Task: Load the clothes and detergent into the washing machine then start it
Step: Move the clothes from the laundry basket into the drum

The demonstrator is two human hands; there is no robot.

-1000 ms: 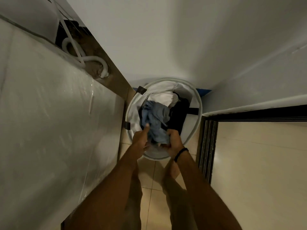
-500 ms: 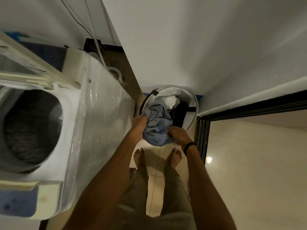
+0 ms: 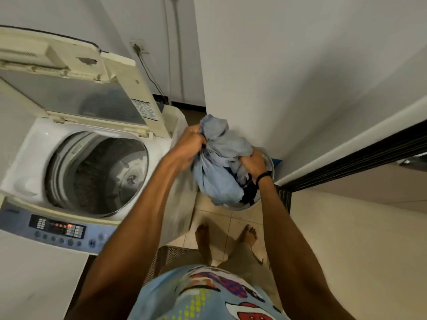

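Note:
A bundle of light blue clothes (image 3: 220, 162) hangs in the air above the round white laundry basket (image 3: 269, 162), with a dark garment (image 3: 250, 192) trailing below it. My left hand (image 3: 189, 144) grips the bundle's left side and my right hand (image 3: 253, 163), with a black wristband, grips its right side. The top-loading washing machine (image 3: 30, 158) stands to the left with its lid (image 3: 76, 88) raised and its drum (image 3: 104, 174) bare of clothes. No detergent is in view.
The machine's control panel (image 3: 57, 228) faces me with red lights lit. A white wall (image 3: 300, 65) rises right behind the basket, and a dark door track (image 3: 358, 158) runs on the right. My bare feet stand on tiled floor (image 3: 224, 218) beside a patterned mat (image 3: 171, 255).
Both hands have lifted the blue bundle up out of the basket and a little to the left. My view has swung up so the open machine and its panel show fully.

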